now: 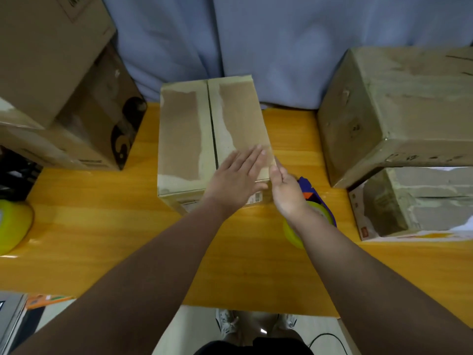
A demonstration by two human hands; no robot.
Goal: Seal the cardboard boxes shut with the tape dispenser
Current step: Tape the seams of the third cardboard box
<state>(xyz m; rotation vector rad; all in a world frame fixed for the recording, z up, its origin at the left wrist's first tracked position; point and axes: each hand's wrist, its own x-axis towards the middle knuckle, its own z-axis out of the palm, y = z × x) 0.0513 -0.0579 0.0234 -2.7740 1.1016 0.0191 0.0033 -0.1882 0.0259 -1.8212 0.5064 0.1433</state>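
Note:
A cardboard box [189, 134] stands upright in the middle of the wooden table [102, 226], its two top flaps closed with a dark seam down the centre. My left hand [238, 178] lies flat, fingers spread, on the box's near right corner. My right hand [284, 190] presses against the box's right edge beside it, fingers together, holding nothing I can make out. The tape dispenser [314, 201], blue with an orange part and a yellow-green tape roll, rests on the table just behind my right wrist, partly hidden by it.
Stacked cardboard boxes [64, 98] fill the back left. Two more boxes [399, 111] are stacked at the right. A spare yellow-green tape roll [14, 224] lies at the left edge. A blue curtain [256, 42] hangs behind the table.

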